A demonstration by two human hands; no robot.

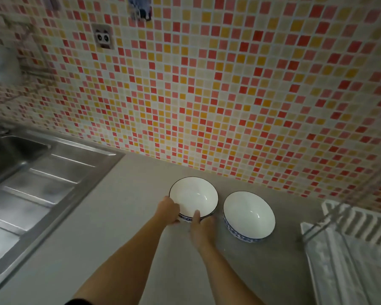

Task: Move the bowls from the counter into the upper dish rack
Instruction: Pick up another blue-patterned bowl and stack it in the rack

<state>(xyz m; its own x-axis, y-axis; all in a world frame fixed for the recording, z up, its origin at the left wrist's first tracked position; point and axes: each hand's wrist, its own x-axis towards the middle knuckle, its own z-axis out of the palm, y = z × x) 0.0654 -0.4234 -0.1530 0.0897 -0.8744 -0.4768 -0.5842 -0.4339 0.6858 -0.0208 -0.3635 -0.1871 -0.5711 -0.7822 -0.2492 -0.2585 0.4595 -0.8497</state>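
Head view: both hands (186,216) grip the left bowl (194,198)

We look down and forward from head height, close over the counter (119,227), its blurred edges perhaps distorted.

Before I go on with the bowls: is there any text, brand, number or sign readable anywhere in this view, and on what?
None can be read.
Left bowl, held by the left hand and right hand: blue band pattern, no letters.
Right bowl: the same, pattern only.
Wall sticker: cartoon eyes, no words.
Blurred item at the top of the tiled wall: too blurred to tell.
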